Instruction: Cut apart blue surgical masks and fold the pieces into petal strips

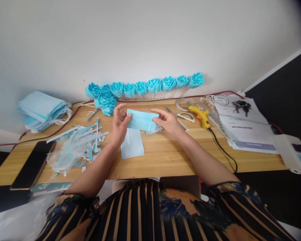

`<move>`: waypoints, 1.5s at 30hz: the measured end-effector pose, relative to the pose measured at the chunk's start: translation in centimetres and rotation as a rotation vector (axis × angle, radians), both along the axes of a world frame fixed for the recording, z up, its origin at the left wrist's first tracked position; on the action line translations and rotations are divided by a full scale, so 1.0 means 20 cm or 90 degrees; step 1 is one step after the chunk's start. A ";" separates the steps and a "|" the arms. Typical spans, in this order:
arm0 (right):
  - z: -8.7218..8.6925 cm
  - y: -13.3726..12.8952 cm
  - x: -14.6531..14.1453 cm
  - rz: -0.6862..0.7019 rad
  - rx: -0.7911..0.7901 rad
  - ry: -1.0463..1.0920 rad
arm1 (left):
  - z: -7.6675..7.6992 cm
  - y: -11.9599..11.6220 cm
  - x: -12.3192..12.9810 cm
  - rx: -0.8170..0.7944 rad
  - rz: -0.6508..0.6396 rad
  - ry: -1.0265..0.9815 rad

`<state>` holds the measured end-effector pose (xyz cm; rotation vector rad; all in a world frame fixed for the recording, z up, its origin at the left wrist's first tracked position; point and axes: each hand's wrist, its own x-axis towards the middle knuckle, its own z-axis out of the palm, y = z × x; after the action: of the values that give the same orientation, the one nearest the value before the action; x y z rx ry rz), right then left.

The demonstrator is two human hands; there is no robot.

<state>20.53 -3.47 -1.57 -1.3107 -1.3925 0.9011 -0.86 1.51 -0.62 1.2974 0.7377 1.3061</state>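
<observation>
Above the middle of the wooden tabletop point(165, 154), a light-blue rectangle of face-mask fabric point(142, 121) is stretched between two bare hands. At one end the left hand point(120, 124) has its grip closed, thumb on the near face and fingers behind; at the other, the right hand point(168, 122) pinches the edge in the same way, its thumb pressed on the front and its index finger up by the top corner. Just below, a paler blue sheet point(132, 144) lies flat on the wood, and a small pale piece point(157, 129) peeks out beneath the right end of the held rectangle.

Beyond the hands, a row of bright blue fabric flowers point(141, 88) runs along the wall, bunched thickest at its left end. To the left are a stack of blue face masks point(42, 108) with white ear loops, a loose heap of cut strips point(77, 144) mixed with clear plastic, and a dark smartphone point(32, 164) near the front edge. To the right, white-handled scissors point(190, 114) lie just beside the right hand, then a coil of wire point(183, 103) and a yellow glue gun point(200, 114) with a black cord point(222, 149). Farther right, keys point(242, 106) rest on printed papers point(245, 122).
</observation>
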 end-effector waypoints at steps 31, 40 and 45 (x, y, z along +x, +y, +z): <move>0.04 -0.06 -0.09 0.066 -0.013 0.080 | 0.02 -0.11 0.03 -0.125 -0.161 0.095; 0.22 -0.03 -0.11 0.082 0.060 -0.237 | 0.04 -0.12 0.03 0.057 -0.193 0.259; 0.26 0.02 -0.08 -0.037 0.131 -0.171 | 0.04 -0.10 0.03 0.006 -0.167 0.240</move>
<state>19.01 -3.15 3.72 -1.3402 -1.5987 0.5391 -0.29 -0.49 0.15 1.6119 0.7862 0.8660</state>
